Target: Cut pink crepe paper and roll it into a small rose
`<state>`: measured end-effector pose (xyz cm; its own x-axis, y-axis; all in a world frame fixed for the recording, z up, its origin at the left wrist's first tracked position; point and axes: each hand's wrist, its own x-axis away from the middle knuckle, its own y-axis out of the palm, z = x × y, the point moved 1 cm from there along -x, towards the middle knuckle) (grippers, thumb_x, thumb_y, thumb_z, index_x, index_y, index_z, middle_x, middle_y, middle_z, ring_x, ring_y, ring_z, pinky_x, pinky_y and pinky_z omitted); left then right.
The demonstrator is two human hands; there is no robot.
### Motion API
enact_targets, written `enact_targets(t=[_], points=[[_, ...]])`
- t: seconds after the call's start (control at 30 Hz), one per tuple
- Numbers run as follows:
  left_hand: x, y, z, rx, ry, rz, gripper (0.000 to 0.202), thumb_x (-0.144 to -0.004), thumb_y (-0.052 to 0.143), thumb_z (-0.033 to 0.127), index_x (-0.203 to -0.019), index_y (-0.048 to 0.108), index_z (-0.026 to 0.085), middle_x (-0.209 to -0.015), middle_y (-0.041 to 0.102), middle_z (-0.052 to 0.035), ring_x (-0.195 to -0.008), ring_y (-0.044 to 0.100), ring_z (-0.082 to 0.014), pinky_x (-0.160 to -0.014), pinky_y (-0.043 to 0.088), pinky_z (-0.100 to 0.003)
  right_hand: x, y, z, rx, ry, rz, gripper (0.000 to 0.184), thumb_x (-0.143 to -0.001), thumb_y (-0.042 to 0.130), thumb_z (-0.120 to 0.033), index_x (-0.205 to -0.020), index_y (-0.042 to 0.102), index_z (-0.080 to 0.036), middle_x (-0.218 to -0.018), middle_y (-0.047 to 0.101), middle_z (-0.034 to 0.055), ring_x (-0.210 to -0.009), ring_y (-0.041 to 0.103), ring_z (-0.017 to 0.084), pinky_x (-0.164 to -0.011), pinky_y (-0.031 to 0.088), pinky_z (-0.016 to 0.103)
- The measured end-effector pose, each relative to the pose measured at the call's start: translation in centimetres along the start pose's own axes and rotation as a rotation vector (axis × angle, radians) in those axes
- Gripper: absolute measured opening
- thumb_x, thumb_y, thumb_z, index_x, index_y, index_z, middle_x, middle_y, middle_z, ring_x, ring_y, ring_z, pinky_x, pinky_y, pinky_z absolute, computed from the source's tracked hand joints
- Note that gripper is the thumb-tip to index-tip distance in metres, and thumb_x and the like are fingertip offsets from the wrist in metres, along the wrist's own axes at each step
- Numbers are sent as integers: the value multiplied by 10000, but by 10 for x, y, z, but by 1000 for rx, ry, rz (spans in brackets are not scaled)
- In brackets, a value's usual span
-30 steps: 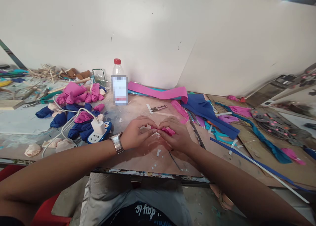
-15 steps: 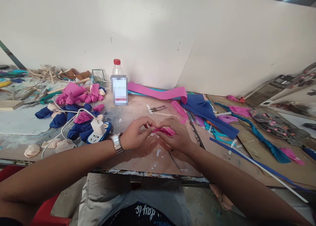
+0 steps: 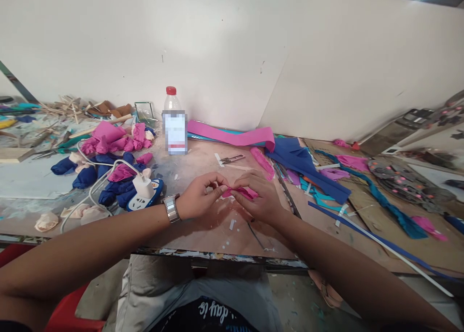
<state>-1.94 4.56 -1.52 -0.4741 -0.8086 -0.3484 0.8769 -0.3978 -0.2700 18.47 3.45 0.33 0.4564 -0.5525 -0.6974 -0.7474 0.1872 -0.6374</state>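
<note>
Both my hands meet over the middle of the worn wooden table [image 3: 217, 235]. My left hand [image 3: 199, 199], with a metal watch on its wrist, pinches the left end of a small pink fabric piece [image 3: 241, 192]. My right hand [image 3: 263, 199] curls round the same piece from the right, fingers closed on it. The piece is folded or rolled; most of it is hidden between my fingers. Small white scraps [image 3: 232, 224] lie just in front of my hands.
A red-capped bottle [image 3: 174, 122] stands behind my hands. At left lie pink and blue fabric rolls [image 3: 108, 158] and a power strip with charger and cable [image 3: 145, 192]. Pink strip [image 3: 232, 136], small snips [image 3: 232, 159], blue fabric [image 3: 304, 165] and teal strips at right.
My fingers have shifted slightly on the pink piece, my left thumb and forefinger now pinching its end a little lower. Arms and everything else stay put.
</note>
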Motion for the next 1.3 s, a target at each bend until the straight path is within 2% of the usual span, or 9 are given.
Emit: enact_targets(t=[0.2,0.4,0.6,1.0,1.3], points=[[0,0,1,-45,10,13,242,-977,589,366,-954,688,145,-906,700,-55,-841,615,-162,-801,480,-302,0,1,1,-3,17,16,49,-919,707,-250,-889,678,-225,-812,723,30,-784,660,190,-772,511,366],[0,-2,2,-86,103,50,170,-926,688,329,-940,742,169,-934,746,-61,-870,667,-166,-807,505,-293,0,0,0,4,23,20,49,-914,707,-239,-883,673,-222,-813,721,31,-785,652,192,-772,497,368],[0,-2,1,-96,138,54,191,-966,640,310,-950,769,170,-953,762,-76,-900,687,-172,-852,525,-312,0,0,1,2,22,5,51,-916,716,-250,-896,677,-224,-821,724,28,-793,661,191,-775,503,362],[3,-1,4,-221,205,97,176,-953,657,307,-1000,804,223,-1017,793,-75,-981,712,-208,-932,547,-384,2,2,4,-41,29,26,62,-905,708,-241,-852,678,-229,-854,722,46,-838,680,209,-800,537,390],[1,1,0,-243,233,83,226,-971,627,292,-1109,792,222,-1099,781,-83,-1046,704,-207,-967,546,-373,1,4,4,-15,6,36,105,-894,729,-236,-811,668,-220,-855,703,46,-836,669,198,-784,524,374]])
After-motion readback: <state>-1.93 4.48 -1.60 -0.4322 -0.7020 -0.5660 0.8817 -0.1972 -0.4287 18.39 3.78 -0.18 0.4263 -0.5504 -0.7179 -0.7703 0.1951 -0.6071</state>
